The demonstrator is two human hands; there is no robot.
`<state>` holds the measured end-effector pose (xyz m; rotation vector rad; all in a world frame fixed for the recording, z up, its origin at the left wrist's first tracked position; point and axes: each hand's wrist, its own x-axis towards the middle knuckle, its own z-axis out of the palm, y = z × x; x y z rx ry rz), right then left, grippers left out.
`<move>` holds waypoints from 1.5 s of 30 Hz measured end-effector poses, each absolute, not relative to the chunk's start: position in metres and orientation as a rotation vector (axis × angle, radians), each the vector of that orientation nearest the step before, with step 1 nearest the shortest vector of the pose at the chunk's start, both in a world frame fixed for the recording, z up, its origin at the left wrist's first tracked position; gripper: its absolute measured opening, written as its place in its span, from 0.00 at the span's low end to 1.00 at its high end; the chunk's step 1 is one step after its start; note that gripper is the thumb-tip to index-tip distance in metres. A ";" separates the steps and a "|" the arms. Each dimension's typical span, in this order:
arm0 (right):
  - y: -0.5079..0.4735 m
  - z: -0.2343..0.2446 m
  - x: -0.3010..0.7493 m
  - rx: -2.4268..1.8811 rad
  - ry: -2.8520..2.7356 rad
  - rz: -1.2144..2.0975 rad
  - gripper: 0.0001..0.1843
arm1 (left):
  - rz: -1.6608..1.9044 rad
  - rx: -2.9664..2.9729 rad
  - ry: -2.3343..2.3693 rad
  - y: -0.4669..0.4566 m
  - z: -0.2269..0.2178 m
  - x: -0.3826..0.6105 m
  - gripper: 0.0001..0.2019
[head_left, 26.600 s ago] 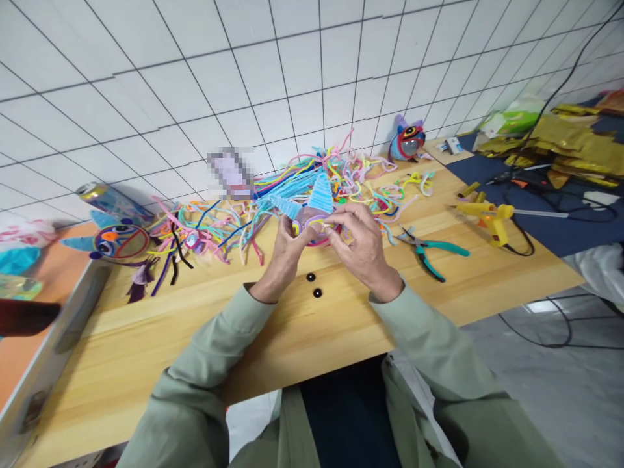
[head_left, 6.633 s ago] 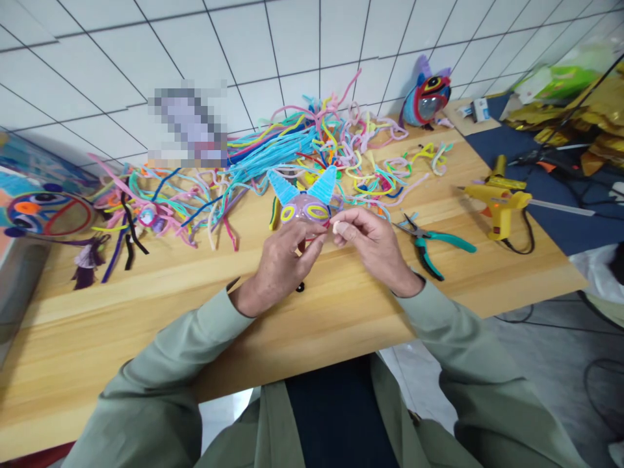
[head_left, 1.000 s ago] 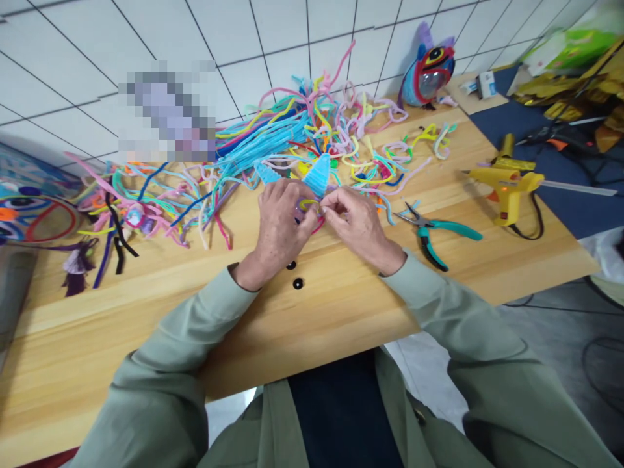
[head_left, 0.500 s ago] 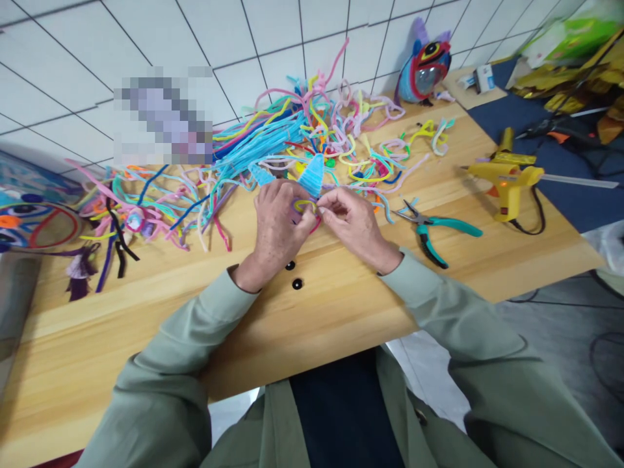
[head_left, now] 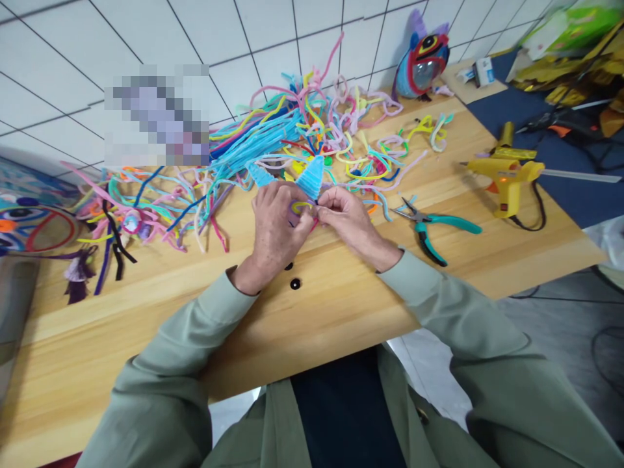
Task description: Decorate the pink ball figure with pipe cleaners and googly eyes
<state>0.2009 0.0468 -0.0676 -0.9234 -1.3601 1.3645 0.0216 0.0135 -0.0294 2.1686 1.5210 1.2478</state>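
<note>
My left hand (head_left: 275, 224) is wrapped over a small pipe-cleaner figure (head_left: 308, 187) with two light blue cone ears and a yellow and purple eye ring. My right hand (head_left: 347, 218) pinches at the figure's right side, fingers closed; what the fingertips hold is too small to make out. Both hands meet above the wooden table (head_left: 341, 305). Two black round beads (head_left: 294, 283) lie on the table just below my left wrist, one partly hidden.
A tangle of coloured pipe cleaners (head_left: 273, 143) spreads behind the hands. Teal-handled pliers (head_left: 431, 231) lie to the right, a yellow glue gun (head_left: 507, 175) farther right. A finished fish figure (head_left: 423, 58) stands at the back right; another one (head_left: 29, 224) lies at the left edge.
My hands have stayed closed on the figure, my right fingers shifting slightly closer to my left. The view has drifted a little.
</note>
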 end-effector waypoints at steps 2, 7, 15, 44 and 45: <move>0.047 -0.067 0.200 -0.924 -1.337 1.395 0.20 | 1.253 2.129 1.502 0.013 -0.029 0.021 0.06; 0.047 -0.067 0.198 -0.930 -1.278 1.452 0.24 | 1.263 2.095 1.471 0.011 -0.026 0.022 0.02; 0.044 -0.059 0.202 -0.902 -1.134 1.570 0.20 | 1.334 2.189 1.481 0.015 -0.031 0.017 0.06; 0.044 -0.068 0.195 -0.947 -1.186 1.491 0.16 | 1.367 2.319 1.473 0.014 -0.036 0.018 0.09; 0.044 -0.068 0.195 -0.946 -1.188 1.491 0.17 | 1.373 2.317 1.478 0.014 -0.037 0.018 0.09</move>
